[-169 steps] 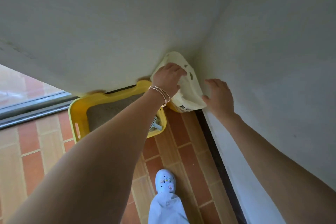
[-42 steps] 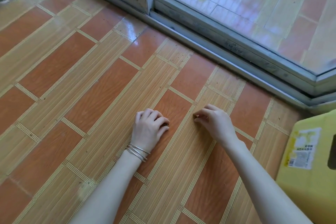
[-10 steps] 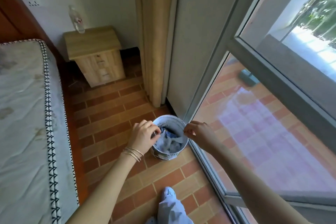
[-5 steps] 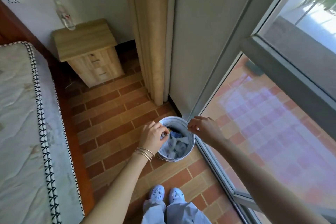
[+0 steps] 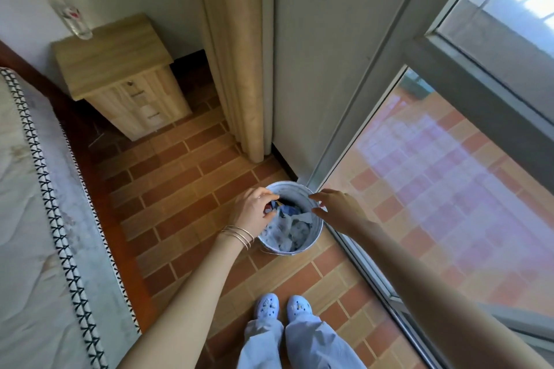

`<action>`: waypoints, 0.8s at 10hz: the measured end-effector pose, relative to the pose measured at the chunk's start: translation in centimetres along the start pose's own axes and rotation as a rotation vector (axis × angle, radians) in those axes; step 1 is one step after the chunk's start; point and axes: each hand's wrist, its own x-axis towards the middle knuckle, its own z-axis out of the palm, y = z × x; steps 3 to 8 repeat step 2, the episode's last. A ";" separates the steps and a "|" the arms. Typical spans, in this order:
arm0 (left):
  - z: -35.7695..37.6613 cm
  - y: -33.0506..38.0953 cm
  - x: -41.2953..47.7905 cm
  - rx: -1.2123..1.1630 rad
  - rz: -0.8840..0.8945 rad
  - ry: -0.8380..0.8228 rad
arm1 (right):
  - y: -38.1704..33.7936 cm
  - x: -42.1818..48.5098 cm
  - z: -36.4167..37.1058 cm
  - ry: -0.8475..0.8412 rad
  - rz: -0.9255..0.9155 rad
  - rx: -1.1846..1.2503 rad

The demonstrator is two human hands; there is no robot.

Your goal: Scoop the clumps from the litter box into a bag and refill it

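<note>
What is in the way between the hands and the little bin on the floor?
Nothing visible. Both hands are right at the bin: the left hand is at its left rim and the right hand is over its right rim. Only crumpled rubbish lies inside.

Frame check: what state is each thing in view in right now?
bin, upright on the floor, part full of crumpled rubbish.
left hand, over the bin's rim, fingers curled; contents unclear.
right hand, over the rim, finger and thumb apart, nothing visible held.
bottle, upright on the nightstand.
nightstand, drawers shut.
curtain, gathered to one side.
</note>
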 end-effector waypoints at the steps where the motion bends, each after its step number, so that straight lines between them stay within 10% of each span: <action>1: -0.5 -0.4 0.3 0.072 0.019 -0.034 | -0.5 -0.6 -0.5 0.011 -0.018 -0.051; 8: -1.3 0.1 0.5 0.113 -0.019 -0.084 | -0.9 -1.1 -1.0 0.018 -0.031 -0.078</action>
